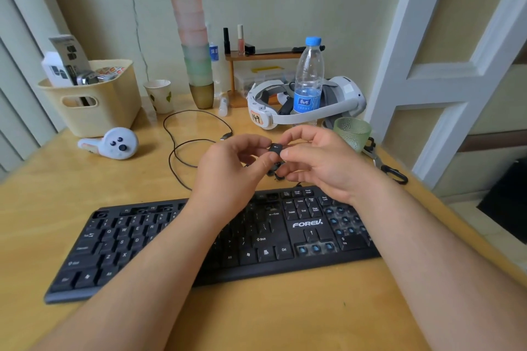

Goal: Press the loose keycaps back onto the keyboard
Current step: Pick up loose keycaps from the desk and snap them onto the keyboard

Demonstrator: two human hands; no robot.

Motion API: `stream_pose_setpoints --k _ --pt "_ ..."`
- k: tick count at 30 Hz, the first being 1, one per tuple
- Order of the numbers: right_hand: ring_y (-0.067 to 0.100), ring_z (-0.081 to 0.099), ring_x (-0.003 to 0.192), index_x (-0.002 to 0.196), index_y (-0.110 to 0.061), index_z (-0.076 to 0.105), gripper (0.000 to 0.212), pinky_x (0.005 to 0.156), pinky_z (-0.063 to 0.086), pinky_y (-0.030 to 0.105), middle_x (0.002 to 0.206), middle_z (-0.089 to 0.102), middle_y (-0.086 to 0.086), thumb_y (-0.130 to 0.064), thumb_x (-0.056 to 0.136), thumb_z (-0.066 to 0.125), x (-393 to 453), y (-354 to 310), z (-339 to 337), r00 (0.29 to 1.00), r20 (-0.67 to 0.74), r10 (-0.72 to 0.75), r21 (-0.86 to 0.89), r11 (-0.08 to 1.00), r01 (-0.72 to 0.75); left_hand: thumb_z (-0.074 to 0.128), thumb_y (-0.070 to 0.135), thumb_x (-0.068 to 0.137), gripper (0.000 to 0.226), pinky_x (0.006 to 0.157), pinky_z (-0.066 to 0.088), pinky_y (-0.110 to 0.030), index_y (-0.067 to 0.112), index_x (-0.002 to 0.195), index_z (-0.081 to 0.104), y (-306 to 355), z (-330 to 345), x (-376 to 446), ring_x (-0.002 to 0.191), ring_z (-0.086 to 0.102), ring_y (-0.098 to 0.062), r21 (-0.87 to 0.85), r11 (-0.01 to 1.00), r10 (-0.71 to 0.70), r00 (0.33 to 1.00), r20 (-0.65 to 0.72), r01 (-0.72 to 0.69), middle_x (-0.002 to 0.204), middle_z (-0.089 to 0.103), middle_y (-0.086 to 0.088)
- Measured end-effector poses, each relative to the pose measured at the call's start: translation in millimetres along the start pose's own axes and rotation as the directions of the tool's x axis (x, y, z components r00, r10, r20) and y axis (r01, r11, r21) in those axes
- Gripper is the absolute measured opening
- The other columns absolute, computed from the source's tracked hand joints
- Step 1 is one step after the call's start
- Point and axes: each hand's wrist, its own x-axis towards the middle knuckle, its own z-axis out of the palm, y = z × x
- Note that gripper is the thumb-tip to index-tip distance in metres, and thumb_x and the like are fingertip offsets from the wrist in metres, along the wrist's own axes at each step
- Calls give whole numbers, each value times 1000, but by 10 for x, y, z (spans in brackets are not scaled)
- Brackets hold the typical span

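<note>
A black keyboard (199,239) lies across the wooden desk in front of me. Its number pad and lower arrow keys show bare blue stems (315,248) where caps are off. Both hands are raised above the desk behind the keyboard. My left hand (228,168) and my right hand (319,159) together pinch one black keycap (275,148) between fingertips and thumbs. Several loose black keycaps (275,171) lie on the desk just under the hands, mostly hidden by my fingers.
Behind the hands stand a white headset (302,105), a water bottle (309,77) and a green glass (352,131). Scissors (382,162) lie at the right desk edge. A black cable (182,145), a white controller (114,144), a beige basket (94,102), a paper cup (159,95) and stacked cups (195,48) fill the left and back.
</note>
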Motion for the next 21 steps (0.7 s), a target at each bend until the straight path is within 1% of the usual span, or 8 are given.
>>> stream_pose_setpoints --k 4,7,12,15,16,19,20,21 --pt "26 72 76 98 -13 67 10 75 56 37 85 75 8 -3 97 65 -3 -9 -50 1000 24 -20 16 1000 19 80 38 89 18 69 46 -9 35 106 75 12 -13 -5 89 66 1 -19 1000 3 1000 16 -3 91 74 24" --pt "26 72 75 96 -15 68 11 76 56 38 86 75 9 -4 97 65 -5 -14 -61 999 19 -28 -2 1000 28 80 38 89 18 69 47 -10 36 105 74 17 -7 -13 89 66 1 -9 1000 5 1000 17 -5 90 73 25" --pt "28 74 76 100 -13 66 8 79 58 39 83 76 8 -5 97 66 -12 -15 -56 1000 9 -24 -18 1000 24 78 39 91 13 65 43 -9 39 105 76 28 -5 -18 89 65 -1 7 1000 23 999 28 -23 92 73 25" --pt "30 75 79 105 -12 66 11 82 59 43 89 78 10 -5 97 66 -18 -18 -66 999 8 -32 -34 999 32 73 40 95 15 65 42 -7 42 110 77 33 -1 -21 87 63 2 9 1000 27 1000 13 -27 91 73 24" --pt "30 76 80 108 -13 66 15 83 60 43 93 78 13 -4 97 66 -19 -16 -66 999 12 -38 -46 998 39 71 40 97 16 68 45 -10 43 111 77 30 2 -20 87 63 2 3 1000 16 1000 5 -16 91 72 22" --pt "30 76 82 116 -19 68 25 83 59 42 102 77 17 -2 97 66 -22 1 -64 997 25 -77 -77 994 79 68 39 99 16 79 56 -28 44 112 76 6 14 -9 89 67 -6 -30 999 -22 1000 8 23 92 75 17" --pt "30 76 83 116 -21 70 28 83 59 42 101 77 16 -1 97 65 -25 7 -61 995 35 -93 -93 991 96 67 38 100 16 79 58 -31 43 112 77 1 15 -4 88 68 -9 -55 998 -39 999 17 40 90 76 16" --pt "30 76 83 116 -22 72 29 82 59 42 100 78 13 -1 97 65 -29 14 -56 993 47 -109 -115 987 113 66 38 100 16 75 58 -31 43 111 77 -8 15 2 82 68 -10 -79 995 -53 998 26 54 86 76 17"
